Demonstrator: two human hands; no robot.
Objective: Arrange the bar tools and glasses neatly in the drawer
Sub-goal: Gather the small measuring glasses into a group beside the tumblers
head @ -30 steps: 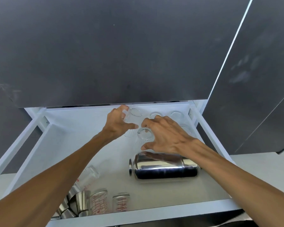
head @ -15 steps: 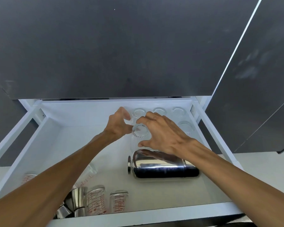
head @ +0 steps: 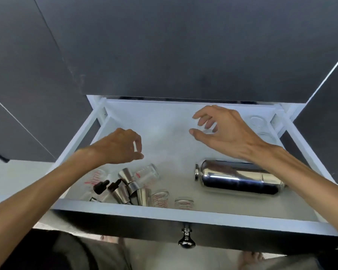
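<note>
Drawer point(head: 183, 212): left hand point(head: 118, 146) empty, fingers loosely curled; right hand point(head: 225, 133) spread open above small glass point(head: 208, 131). Advise upright, gentle placement.

Shaker point(head: 238, 177) lies right in drawer point(head: 183, 212); jiggers point(head: 129, 187) front-left

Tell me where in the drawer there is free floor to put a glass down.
Bare floor lies in the back left, between the left hand and the rear wall, and in the middle between the shaker and the jiggers. The front left corner is crowded with jiggers, measuring glasses and droppers.
</note>
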